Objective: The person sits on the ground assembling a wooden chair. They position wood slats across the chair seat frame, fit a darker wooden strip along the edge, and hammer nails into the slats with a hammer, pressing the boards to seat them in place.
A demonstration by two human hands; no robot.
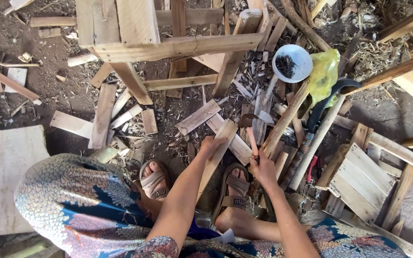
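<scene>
My left hand [211, 145] grips a pale wooden slat [223, 138] that stands tilted between my sandalled feet. Just to its right, my right hand [263, 167] is closed around the wooden handle of a hammer [250, 129], whose dark metal head points toward the top of the slat. The hammer head sits close beside the slat's upper end; I cannot tell if they touch.
Scrap boards and splinters litter the dirt ground. A rough wooden stool frame [168, 45] stands ahead. A white bowl of dark nails [292, 63] and a yellow plastic bag [324, 74] lie at the upper right, a small slatted pallet piece [359, 179] at the right, a flat board [3, 177] at the left.
</scene>
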